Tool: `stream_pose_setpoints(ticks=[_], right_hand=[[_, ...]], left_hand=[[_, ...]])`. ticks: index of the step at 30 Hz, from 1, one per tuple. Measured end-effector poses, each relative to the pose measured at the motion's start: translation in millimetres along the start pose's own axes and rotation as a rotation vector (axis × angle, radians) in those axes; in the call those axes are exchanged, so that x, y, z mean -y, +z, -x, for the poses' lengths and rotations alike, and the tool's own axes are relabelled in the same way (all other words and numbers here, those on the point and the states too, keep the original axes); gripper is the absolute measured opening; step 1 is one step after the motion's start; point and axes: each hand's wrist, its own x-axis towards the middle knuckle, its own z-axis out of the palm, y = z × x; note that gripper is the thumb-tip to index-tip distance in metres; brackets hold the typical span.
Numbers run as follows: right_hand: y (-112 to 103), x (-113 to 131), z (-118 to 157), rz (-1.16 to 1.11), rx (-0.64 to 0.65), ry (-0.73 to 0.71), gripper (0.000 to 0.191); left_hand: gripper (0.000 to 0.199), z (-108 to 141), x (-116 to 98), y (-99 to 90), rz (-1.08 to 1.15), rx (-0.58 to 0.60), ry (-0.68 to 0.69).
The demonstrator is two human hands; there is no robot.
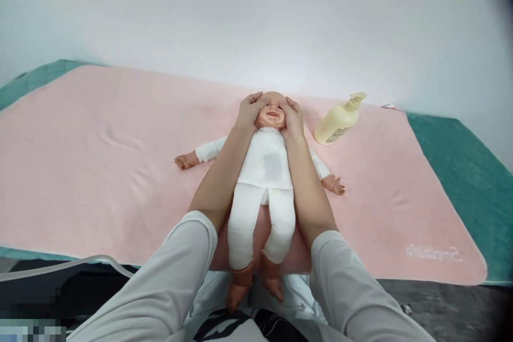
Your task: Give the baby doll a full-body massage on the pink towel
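Note:
A baby doll (265,163) in a white top and trousers lies on its back on the pink mat (100,171), arms spread and feet toward me. My left hand (250,109) cups one side of the doll's head, its thumb lying near the eye. On the other side my right hand (294,116) does the same, its thumb beside the other eye. Both hands are closed around the head, fingers partly curled at its sides. The doll's mouth and chin show between them. A cream pump bottle (337,122) stands on the mat just right of my right hand.
Under the mat, a green cover (460,171) shows at both sides. A pale wall (240,21) rises behind the far edge. A whitish tube or cable (72,265) runs along the front left. The doll's feet reach past the near edge by my body.

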Motion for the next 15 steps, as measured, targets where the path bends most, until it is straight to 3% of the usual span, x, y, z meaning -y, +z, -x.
stream_pose_setpoints(ticks=[8, 15], right_hand=[[2.4, 7.9, 3.9, -0.004, -0.034, 0.024, 0.04], [0.6, 4.9, -5.0, -0.023, -0.041, 0.051, 0.035]], left_hand=[[0.019, 3.9, -5.0, 4.0, 0.027, 0.012, -0.037], [0.027, -1.9, -2.7, 2.1, 0.059, 0.004, -0.081]])
